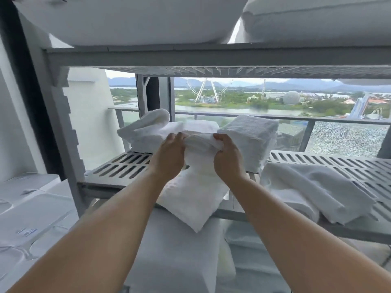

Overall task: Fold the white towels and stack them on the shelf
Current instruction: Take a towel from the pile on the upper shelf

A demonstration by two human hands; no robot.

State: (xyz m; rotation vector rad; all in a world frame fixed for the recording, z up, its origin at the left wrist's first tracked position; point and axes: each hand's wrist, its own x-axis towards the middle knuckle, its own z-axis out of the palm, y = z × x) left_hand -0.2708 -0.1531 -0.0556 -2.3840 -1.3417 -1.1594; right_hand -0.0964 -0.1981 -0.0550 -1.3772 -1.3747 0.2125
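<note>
Both my hands grip the top edge of a white towel (pixel 193 193) that hangs down over the front of the grey slatted shelf (pixel 124 166). My left hand (pixel 169 157) pinches its left corner and my right hand (pixel 227 159) its right corner, a hand's width apart. Behind them on the shelf lies a loosely folded towel pile (pixel 148 132). A neat folded towel stack (pixel 251 134) stands just to the right of my right hand. Unfolded towels (pixel 306 189) lie heaped on the shelf at the right.
An upper shelf (pixel 211 56) carrying white pillows (pixel 127 17) hangs close overhead. A grey upright post (pixel 63 123) frames the left side. White bedding (pixel 175 250) lies below the shelf. White lidded boxes (pixel 27 204) sit at the lower left. A window with a railing is behind.
</note>
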